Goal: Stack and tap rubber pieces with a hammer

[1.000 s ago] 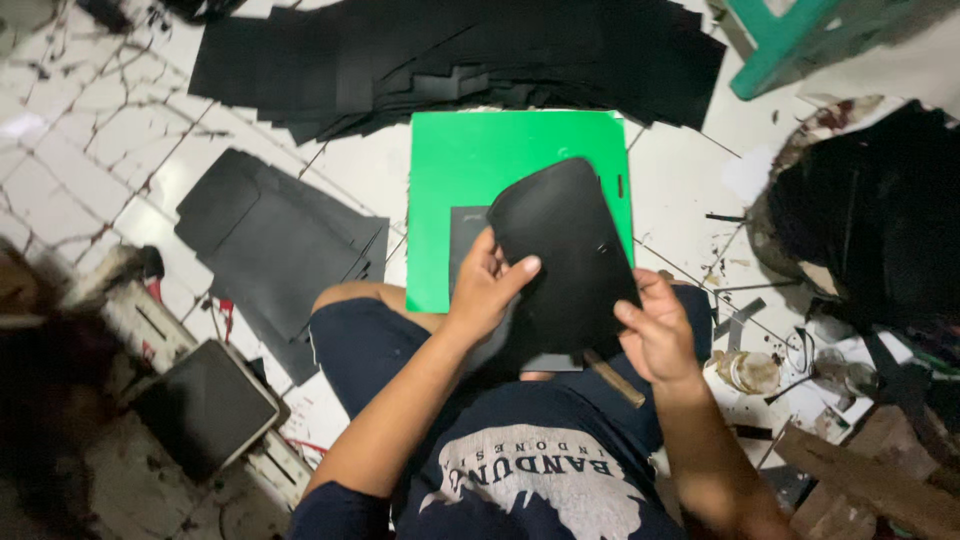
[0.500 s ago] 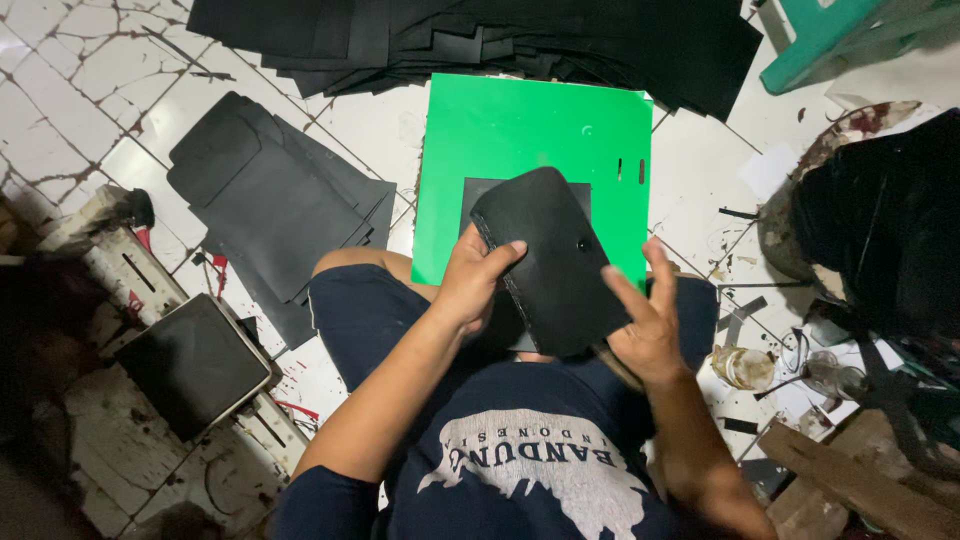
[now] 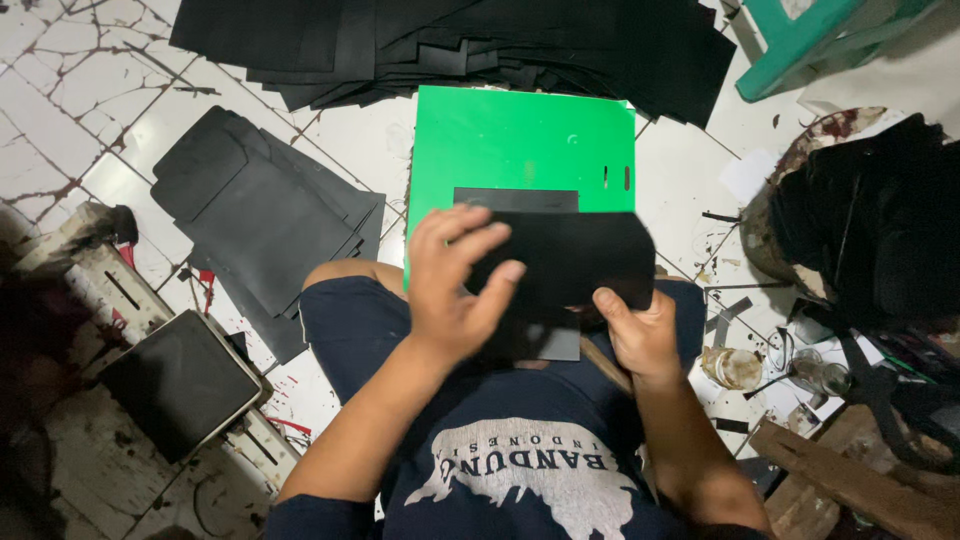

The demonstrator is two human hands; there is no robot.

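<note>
I hold a black rounded leather-like piece (image 3: 580,258) flat above my lap. My left hand (image 3: 452,285) grips its left edge, fingers spread over the top. My right hand (image 3: 632,330) pinches its lower right edge from underneath. A green cutting mat (image 3: 520,140) lies on the tiled floor just beyond, with a black rectangular strip (image 3: 515,198) on its near part. Another dark piece (image 3: 545,342) shows under the held one, on my lap.
A big pile of black cut sheets (image 3: 460,45) lies beyond the mat. A stack of black shaped panels (image 3: 255,215) lies to the left. A dark-topped box (image 3: 180,385) sits at lower left. A teal stool (image 3: 810,40), a black heap (image 3: 870,220), jars and scraps (image 3: 740,365) crowd the right.
The black piece has turned from tilted upright to lying level and wide. My left hand slid onto its left edge; my right hand moved under its right edge.
</note>
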